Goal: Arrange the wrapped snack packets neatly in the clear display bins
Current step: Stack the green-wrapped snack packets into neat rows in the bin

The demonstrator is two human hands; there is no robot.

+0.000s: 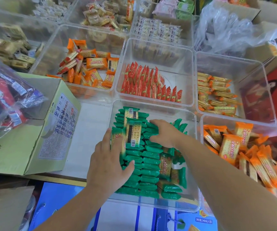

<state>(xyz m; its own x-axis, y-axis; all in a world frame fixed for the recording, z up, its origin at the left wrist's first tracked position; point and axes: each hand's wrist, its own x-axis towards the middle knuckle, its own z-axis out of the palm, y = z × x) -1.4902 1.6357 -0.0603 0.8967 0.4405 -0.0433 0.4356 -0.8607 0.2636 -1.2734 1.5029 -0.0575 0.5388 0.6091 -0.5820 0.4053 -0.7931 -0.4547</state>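
As head view looks down, green packets (pixel 148 165) sit stacked in rows inside near clear bin (pixel 167 206). Left hand (pixel 107 162) released, straight fingers pressing stack's left side. Right hand (pixel 165 133) bent over packet tops opposite; grasping or merely pressing, cannot tell.

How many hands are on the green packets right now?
2. The left hand presses the green packets from the stack's left side; the right hand presses them from the right, inside the clear bin.
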